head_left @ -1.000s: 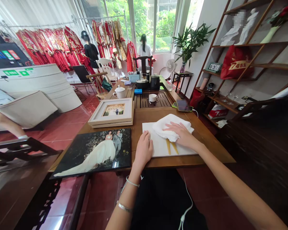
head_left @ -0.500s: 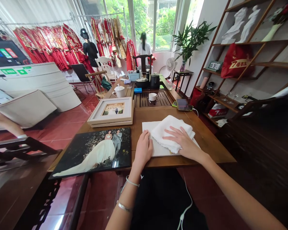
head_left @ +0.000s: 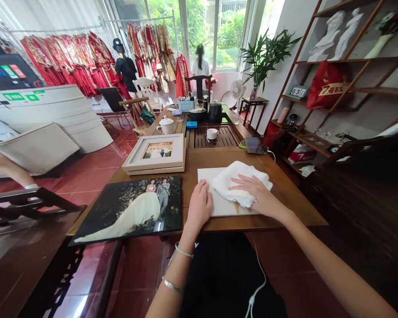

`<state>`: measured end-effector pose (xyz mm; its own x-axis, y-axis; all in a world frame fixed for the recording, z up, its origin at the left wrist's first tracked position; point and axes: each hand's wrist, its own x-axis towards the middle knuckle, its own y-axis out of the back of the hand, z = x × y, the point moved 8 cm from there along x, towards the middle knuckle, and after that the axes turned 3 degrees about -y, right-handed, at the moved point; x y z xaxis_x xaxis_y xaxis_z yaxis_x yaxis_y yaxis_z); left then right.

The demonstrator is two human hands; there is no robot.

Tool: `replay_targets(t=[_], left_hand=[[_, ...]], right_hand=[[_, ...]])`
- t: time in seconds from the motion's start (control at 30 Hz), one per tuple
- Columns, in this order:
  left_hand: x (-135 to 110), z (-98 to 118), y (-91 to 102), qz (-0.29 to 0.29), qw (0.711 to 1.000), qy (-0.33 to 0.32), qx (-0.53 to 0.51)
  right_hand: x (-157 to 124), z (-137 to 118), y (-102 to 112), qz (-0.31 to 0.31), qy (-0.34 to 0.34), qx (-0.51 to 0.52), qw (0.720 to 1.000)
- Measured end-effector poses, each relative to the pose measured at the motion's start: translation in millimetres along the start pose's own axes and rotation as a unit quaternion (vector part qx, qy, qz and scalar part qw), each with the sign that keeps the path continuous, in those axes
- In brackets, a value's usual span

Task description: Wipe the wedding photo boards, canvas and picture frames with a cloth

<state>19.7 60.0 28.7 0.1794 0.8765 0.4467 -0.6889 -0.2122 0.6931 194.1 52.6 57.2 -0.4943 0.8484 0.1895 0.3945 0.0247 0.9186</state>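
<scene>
A dark wooden table (head_left: 287, 194) carries a white board (head_left: 219, 206) lying flat at its near edge. Left of the board, just beside it, lies a large dark wedding print (head_left: 132, 207) that overhangs the table's near corner. Beyond the board and to its left sits a stack of white picture frames (head_left: 155, 154). Straight beyond it is a slatted tea tray (head_left: 199, 139), and beyond it to the right lies a phone (head_left: 254, 145).

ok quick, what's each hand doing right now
Left hand: rests on edge of the white panel, grip unclear
Right hand: open, flat on the white cloth
</scene>
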Motion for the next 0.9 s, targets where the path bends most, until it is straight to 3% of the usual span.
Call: replay_targets(t=[0.2, 0.37, 0.5, 0.7, 0.9], left_hand=[[-0.3, -2.4, -1.0, -0.002, 1.0, 0.008, -0.017], [-0.8, 1.0, 5.9, 0.023, 0.998, 0.016, -0.054], [-1.2, 5.4, 13.8, 0.042, 0.997, 0.02, -0.065], [-2.1, 5.0, 8.9, 0.015, 0.998, 0.015, -0.066], [-1.8, 1.7, 5.1, 0.019, 0.999, 0.009, -0.046]], right_hand=[[50.2, 10.2, -8.2, -0.003, -0.03, -0.039, 0.999], [60.8, -2.5, -15.5, -0.012, -0.003, -0.068, 0.998], [41.3, -19.5, -20.1, -0.022, 0.044, -0.073, 0.996], [-8.5, -46.6, -13.7, -0.045, 0.1, -0.031, 0.993], [-47.0, -42.6, -4.4, -0.066, 0.115, 0.008, 0.991]])
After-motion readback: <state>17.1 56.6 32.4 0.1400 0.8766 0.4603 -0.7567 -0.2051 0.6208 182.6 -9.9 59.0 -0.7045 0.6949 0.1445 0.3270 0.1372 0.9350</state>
